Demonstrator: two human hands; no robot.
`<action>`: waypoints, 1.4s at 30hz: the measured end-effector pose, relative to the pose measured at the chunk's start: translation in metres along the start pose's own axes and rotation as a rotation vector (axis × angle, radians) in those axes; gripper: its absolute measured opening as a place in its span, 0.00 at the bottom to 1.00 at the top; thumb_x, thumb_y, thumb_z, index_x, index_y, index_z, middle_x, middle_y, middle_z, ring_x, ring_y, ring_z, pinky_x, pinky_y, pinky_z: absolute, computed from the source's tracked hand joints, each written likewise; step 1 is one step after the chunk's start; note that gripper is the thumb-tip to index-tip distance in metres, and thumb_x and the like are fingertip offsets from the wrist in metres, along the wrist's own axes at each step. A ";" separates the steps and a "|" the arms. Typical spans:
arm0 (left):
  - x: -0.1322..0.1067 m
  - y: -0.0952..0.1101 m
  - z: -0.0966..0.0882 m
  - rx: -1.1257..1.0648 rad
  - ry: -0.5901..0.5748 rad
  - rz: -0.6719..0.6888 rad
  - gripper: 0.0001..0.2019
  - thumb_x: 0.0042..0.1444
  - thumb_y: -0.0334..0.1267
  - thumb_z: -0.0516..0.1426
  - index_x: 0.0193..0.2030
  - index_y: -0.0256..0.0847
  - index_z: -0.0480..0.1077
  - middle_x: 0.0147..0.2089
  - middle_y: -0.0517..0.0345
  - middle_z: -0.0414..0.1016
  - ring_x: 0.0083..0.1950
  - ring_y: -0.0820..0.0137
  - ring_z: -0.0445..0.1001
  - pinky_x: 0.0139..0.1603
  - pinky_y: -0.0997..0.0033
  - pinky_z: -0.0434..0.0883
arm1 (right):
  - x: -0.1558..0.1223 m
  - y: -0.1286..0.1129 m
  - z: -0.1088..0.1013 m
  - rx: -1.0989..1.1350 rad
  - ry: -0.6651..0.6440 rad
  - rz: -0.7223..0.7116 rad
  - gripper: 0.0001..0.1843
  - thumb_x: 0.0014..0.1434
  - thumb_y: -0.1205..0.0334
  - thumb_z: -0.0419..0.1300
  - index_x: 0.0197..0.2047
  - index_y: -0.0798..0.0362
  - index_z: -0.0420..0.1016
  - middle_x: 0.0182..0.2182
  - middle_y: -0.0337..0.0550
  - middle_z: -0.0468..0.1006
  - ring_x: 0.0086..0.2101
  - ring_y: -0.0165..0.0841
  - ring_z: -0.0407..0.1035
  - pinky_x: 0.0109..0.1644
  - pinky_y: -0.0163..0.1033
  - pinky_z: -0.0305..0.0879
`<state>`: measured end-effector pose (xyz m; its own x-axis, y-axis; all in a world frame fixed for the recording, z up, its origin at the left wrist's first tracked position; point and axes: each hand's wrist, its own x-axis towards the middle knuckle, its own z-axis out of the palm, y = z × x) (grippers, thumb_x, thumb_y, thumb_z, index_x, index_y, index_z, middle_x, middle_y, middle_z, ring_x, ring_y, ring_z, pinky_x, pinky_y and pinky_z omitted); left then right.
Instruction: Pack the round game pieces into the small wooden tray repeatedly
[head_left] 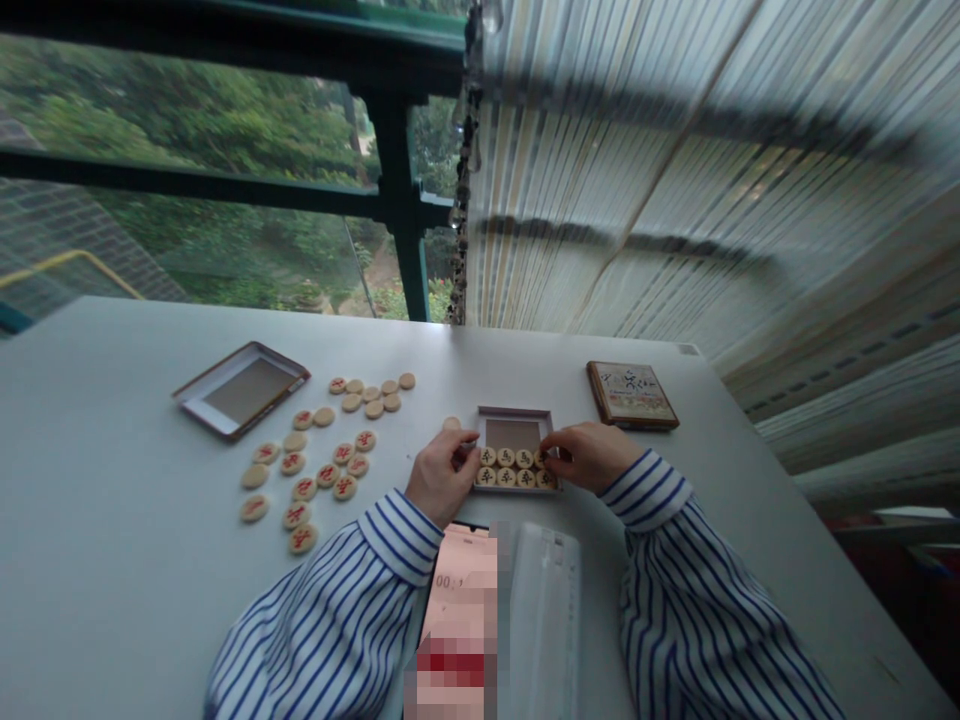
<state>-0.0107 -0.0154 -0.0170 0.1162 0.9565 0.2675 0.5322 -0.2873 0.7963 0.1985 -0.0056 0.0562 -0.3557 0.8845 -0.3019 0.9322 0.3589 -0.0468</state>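
Observation:
A shallow open box (516,411) lies in front of me, with two rows of black-marked Chinese chess pieces (506,477) in its near half. My left hand (441,472) is at the box's left side, its curled fingertips on the wall, close to the end piece of the upper row. At the opposite end of that row, my right hand (596,455) pinches a piece (541,458), partly covered by the fingers. One more plain piece (451,424) rests on the table just beyond my left hand.
Several loose pieces (326,475), some red-marked and some blank side up, are scattered on the white table (150,560) to the left. Behind them lies an open lid or tray (255,390). A decorated closed box (632,393) sits at right. A phone (457,610) and a translucent case (551,620) are between my forearms.

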 end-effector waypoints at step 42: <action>0.000 0.000 0.001 -0.021 0.002 0.007 0.09 0.50 0.34 0.53 0.39 0.38 0.68 0.30 0.58 0.71 0.29 0.75 0.69 0.30 0.76 0.68 | -0.038 -0.006 0.027 0.008 0.214 -0.051 0.15 0.58 0.59 0.46 0.42 0.46 0.72 0.29 0.40 0.75 0.29 0.28 0.67 0.30 0.32 0.53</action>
<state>-0.0102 -0.0149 -0.0174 0.1179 0.9544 0.2744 0.5138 -0.2951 0.8056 0.2081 -0.0498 0.0422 -0.4076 0.9087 -0.0900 0.9129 0.4031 -0.0649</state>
